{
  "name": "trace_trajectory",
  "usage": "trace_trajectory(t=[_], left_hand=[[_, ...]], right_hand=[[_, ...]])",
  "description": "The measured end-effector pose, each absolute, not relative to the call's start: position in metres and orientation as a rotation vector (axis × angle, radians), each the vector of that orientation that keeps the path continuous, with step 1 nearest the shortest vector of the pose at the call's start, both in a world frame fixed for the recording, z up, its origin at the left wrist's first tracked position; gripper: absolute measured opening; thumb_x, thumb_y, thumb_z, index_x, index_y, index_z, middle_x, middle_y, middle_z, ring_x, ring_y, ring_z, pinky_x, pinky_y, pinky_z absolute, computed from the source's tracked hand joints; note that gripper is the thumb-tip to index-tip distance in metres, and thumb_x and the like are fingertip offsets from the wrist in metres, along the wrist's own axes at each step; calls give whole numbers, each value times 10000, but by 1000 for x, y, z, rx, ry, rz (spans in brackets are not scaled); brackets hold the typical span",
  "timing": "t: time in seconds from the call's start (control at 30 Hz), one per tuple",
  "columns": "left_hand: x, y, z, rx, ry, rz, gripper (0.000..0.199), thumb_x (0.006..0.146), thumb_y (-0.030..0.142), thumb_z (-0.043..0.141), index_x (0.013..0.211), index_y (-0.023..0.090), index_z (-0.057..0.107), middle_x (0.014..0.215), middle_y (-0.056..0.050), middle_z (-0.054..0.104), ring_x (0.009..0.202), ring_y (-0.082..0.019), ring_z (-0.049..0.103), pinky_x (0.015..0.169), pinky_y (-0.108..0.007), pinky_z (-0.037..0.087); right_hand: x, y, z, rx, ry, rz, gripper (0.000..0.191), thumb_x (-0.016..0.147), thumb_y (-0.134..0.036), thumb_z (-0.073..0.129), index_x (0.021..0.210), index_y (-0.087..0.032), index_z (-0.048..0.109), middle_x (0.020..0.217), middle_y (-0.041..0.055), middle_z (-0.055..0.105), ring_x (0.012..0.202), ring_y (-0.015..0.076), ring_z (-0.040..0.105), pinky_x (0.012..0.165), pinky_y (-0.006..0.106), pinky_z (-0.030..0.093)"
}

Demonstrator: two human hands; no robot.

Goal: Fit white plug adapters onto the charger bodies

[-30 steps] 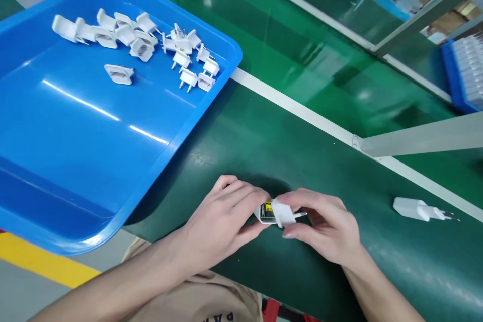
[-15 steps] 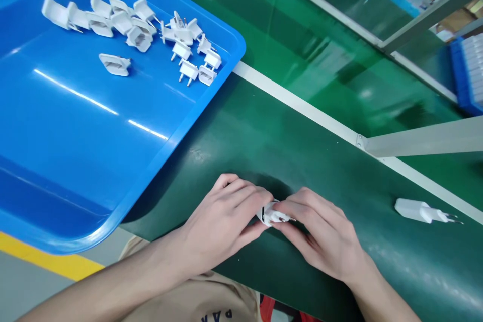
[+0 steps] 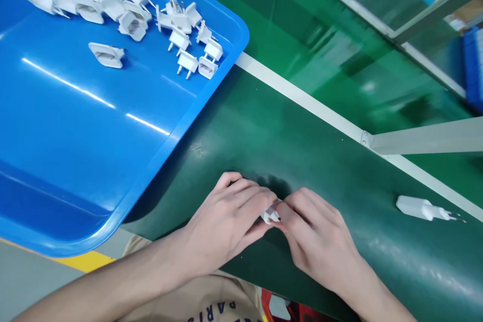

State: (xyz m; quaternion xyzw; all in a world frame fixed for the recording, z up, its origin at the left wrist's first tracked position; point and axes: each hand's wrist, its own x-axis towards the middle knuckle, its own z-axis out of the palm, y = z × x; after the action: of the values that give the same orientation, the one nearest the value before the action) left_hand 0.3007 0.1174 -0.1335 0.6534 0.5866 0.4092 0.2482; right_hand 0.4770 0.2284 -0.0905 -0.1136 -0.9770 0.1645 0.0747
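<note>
My left hand point(image 3: 226, 221) and my right hand point(image 3: 317, 236) meet over the green belt point(image 3: 302, 151), both closed around one small white charger plug point(image 3: 270, 214). Only a sliver of its white shell shows between the fingertips; the rest is hidden by my fingers. A finished white charger point(image 3: 422, 208) with two metal pins lies on the belt to the right, well apart from my right hand.
A large blue tray point(image 3: 94, 126) overhangs the belt at left, with several white plug caps and shells point(image 3: 181, 35) clustered at its far end. A white stripe and a grey metal rail point(image 3: 426, 140) cross the belt. A blue crate point(image 3: 474, 65) is at the far right.
The open shell with its yellow part and the plug cap have been pressed together. My right hand has closed in over the piece, covering the pins. The view has shifted slightly.
</note>
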Motion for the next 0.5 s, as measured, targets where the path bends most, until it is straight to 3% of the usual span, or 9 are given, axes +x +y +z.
trace_trajectory(t=[0.2, 0.3, 0.43, 0.5], left_hand=[[302, 118, -138, 1805, 1638, 1089, 126, 998, 183, 626, 1116, 199, 586, 1071, -24, 763, 976, -211, 703, 946, -417, 413], [305, 115, -135, 1830, 1663, 1045, 245, 979, 179, 645, 1207, 192, 559, 1176, -60, 740, 1034, -241, 692, 970, -452, 446], [297, 96, -118, 1862, 1722, 1032, 536, 926, 251, 724, 1384, 151, 464, 1358, -148, 660, 1163, -297, 655, 979, -457, 533], [281, 81, -108, 1949, 1670, 1065, 444, 935, 285, 714, 1321, 179, 521, 1247, -102, 714, 1040, -259, 694, 880, -397, 580]], right_hand=[[468, 213, -92, -425, -2908, 229, 179, 992, -50, 483, 951, -178, 601, 752, 46, 551, 664, 200, 425, 593, 347, 353], [472, 220, -88, -494, -2911, 167, 205, 1030, -101, 457, 898, -193, 585, 766, 52, 588, 673, 195, 510, 608, 331, 414], [514, 260, -75, -733, -2769, -119, 244, 1078, -332, 437, 935, -208, 591, 815, 87, 680, 678, 244, 666, 577, 344, 486], [547, 284, -68, -908, -2692, -192, 338, 1065, -487, 416, 926, -237, 594, 776, 86, 671, 527, 270, 613, 451, 365, 401]])
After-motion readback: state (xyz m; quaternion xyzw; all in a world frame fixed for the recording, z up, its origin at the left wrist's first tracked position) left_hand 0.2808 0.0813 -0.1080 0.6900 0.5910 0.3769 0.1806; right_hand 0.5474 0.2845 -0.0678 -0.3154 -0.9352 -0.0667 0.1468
